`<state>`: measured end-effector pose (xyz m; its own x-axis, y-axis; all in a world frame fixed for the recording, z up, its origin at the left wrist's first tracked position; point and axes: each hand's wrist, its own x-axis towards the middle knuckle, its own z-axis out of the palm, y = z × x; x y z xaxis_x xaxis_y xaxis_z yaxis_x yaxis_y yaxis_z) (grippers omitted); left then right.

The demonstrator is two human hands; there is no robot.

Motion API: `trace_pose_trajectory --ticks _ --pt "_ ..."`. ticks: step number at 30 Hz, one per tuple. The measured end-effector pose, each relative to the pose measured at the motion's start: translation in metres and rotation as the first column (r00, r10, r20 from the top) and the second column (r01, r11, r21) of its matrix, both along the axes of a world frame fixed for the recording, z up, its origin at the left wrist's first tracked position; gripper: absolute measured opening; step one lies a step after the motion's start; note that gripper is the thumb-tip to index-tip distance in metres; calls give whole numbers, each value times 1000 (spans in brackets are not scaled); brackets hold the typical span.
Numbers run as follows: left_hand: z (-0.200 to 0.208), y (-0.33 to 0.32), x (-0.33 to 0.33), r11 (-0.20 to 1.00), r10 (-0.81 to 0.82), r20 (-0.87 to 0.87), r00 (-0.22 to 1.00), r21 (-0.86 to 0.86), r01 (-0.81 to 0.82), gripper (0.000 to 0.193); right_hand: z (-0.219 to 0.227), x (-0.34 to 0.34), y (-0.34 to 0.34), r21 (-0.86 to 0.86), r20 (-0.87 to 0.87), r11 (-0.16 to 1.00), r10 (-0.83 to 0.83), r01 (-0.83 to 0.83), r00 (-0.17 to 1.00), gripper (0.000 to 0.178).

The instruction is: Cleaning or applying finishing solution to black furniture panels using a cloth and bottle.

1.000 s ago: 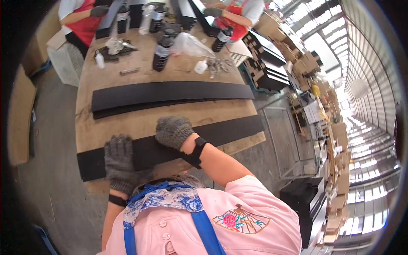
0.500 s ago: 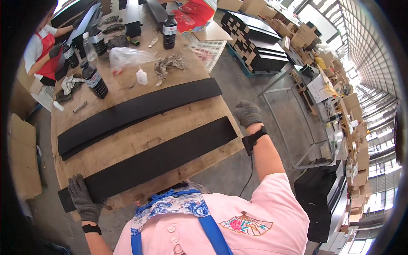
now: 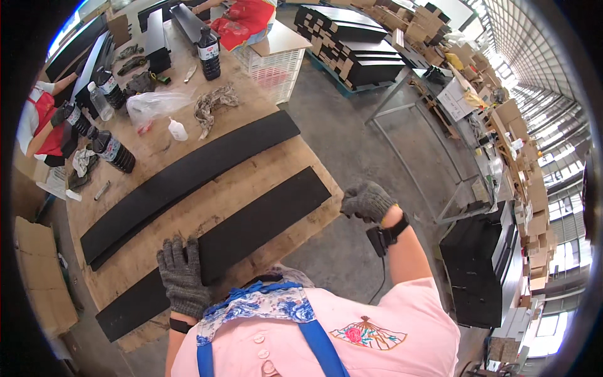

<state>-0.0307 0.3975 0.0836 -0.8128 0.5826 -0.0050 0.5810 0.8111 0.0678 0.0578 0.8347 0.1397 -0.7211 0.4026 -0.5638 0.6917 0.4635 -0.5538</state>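
A long black board (image 3: 267,220) lies slantwise across the near part of the wooden table (image 3: 251,182). My left hand (image 3: 183,273), in a grey knit glove, rests flat on its left half with the fingers stretched out. Just off the board's right end, by the table's right edge, is my right hand (image 3: 369,200), also gloved. Its fingers are curled closed, and whatever they may hold is hidden. Beyond the near board lie more black boards (image 3: 195,169), apparently stacked.
Dark-liquid bottles (image 3: 113,151), a plastic bag (image 3: 154,108), a small white bottle (image 3: 178,129) and a crumpled rag (image 3: 213,107) stand or lie farther back. Co-workers in red aprons (image 3: 47,119) are at the far side. A metal frame (image 3: 414,157) stands to the right.
My left hand has moved right along the near board, from its left end toward its middle. My right hand is lower in the view; the whole view has also shifted.
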Motion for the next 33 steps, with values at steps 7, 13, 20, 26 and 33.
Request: trace_pose_trajectory --ticks 7,13,20,26,33 --pt "-8 -35 -9 988 -139 -11 990 -63 138 97 -25 42 -17 -404 -396 799 -591 445 703 13" --pt "41 -50 -32 962 -128 112 985 255 96 63 -48 51 -16 -660 -547 655 -755 368 362 22" --pt "30 -60 -86 859 -58 686 725 404 -313 55 -44 25 -57 -880 -433 475 -792 -11 431 25" --pt "18 -49 -83 842 -117 742 660 427 -330 51 -73 -43 -172 -798 -603 337 -478 -500 639 17" --pt "59 -32 -58 900 -166 -223 961 365 240 49 -98 -83 -137 -607 -788 677 -442 -417 429 21"
